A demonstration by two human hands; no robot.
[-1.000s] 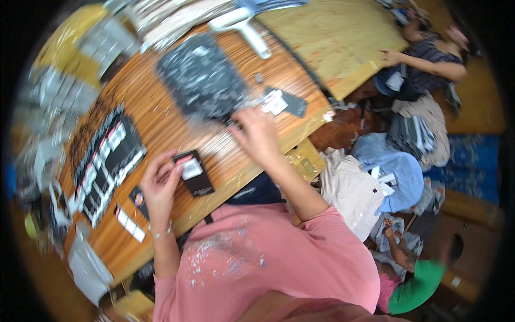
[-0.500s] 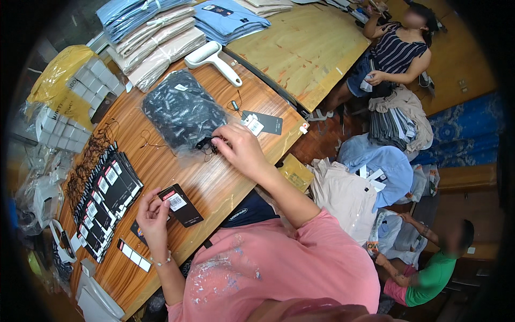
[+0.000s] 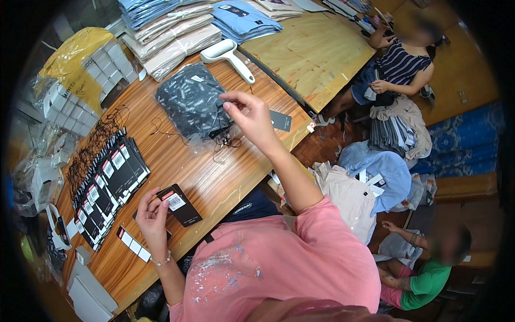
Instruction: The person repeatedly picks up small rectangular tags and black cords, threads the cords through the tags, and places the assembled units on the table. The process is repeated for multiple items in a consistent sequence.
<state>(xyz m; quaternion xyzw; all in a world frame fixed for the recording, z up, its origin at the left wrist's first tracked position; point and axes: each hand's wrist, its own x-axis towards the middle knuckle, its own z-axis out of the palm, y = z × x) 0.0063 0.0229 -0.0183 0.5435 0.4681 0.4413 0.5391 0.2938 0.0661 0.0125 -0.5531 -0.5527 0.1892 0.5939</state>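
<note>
L hand [image 3: 153, 217] pinches black tag [image 3: 179, 205]; R hand [image 3: 252, 121] pinches thin black string [image 3: 221, 121], ends hard to see.

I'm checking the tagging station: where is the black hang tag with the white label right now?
In the head view, the black hang tag is at lower left on the wooden table, held at its near end by the left hand, right of the row of black tags.
</note>
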